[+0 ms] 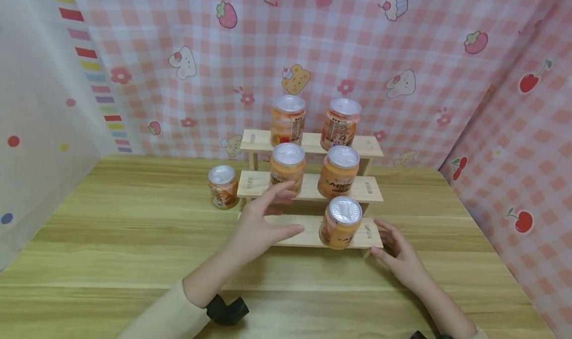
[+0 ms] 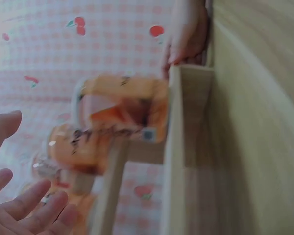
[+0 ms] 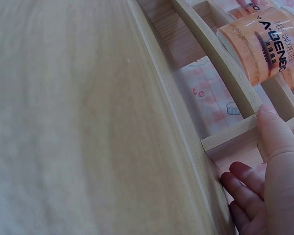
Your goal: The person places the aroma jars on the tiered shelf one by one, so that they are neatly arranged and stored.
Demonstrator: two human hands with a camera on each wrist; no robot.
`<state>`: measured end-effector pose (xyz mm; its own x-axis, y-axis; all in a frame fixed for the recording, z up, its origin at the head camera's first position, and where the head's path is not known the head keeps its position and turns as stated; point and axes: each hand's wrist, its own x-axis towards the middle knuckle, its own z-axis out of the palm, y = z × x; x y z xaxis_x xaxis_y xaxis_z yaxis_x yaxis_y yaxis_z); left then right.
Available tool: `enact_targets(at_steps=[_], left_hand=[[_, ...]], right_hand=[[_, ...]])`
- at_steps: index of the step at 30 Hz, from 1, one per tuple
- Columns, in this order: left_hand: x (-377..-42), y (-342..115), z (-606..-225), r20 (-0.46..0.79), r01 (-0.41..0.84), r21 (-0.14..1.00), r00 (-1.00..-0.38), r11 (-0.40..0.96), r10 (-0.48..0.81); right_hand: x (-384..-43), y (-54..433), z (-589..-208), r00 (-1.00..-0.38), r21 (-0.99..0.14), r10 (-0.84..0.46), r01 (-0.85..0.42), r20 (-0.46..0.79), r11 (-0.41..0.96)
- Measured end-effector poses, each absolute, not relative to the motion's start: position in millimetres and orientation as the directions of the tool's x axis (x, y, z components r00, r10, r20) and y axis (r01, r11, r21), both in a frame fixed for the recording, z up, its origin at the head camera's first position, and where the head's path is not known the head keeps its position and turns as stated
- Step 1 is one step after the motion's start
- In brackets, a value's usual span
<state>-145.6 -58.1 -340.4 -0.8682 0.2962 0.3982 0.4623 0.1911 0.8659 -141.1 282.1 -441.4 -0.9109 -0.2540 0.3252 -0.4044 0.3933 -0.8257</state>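
A three-tier wooden display stand (image 1: 308, 237) bears several orange-labelled cans with silver lids. Two cans stand on the top tier, two on the middle tier, and one can (image 1: 340, 223) on the right of the bottom tier. My left hand (image 1: 261, 225) hovers over the left part of the bottom tier, thumb and fingers spread with nothing between them. Its fingers partly cover the left middle can (image 1: 287, 161) in the head view. My right hand (image 1: 402, 257) grips the right end of the bottom tier; the thumb (image 3: 274, 129) touches its corner in the right wrist view.
One more can (image 1: 223, 187) stands on the wood-grain table (image 1: 134, 249), left of the stand. Behind it hangs a pink checked cloth (image 1: 201, 96) with printed pictures. Another checked cloth (image 1: 505, 180) borders the right side, and a white sheet (image 1: 40, 105) the left.
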Motion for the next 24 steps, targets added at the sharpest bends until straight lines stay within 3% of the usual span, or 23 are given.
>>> enact_targets(at_steps=[13, 24], left_hand=[[-152.4, -118.1, -308.5, 0.488, 0.505, 0.842, -0.863, 0.191, 0.132], [-182.7, -157.9, -315.2, 0.502, 0.481, 0.841, -0.864, 0.246, -0.027]], right_hand=[[-141.3, 282.7, -442.3, -0.910, -0.823, -0.256, -0.407, 0.326, 0.396], [-141.6, 283.1, -442.2, -0.918, -0.825, -0.249, -0.389, 0.309, 0.410]])
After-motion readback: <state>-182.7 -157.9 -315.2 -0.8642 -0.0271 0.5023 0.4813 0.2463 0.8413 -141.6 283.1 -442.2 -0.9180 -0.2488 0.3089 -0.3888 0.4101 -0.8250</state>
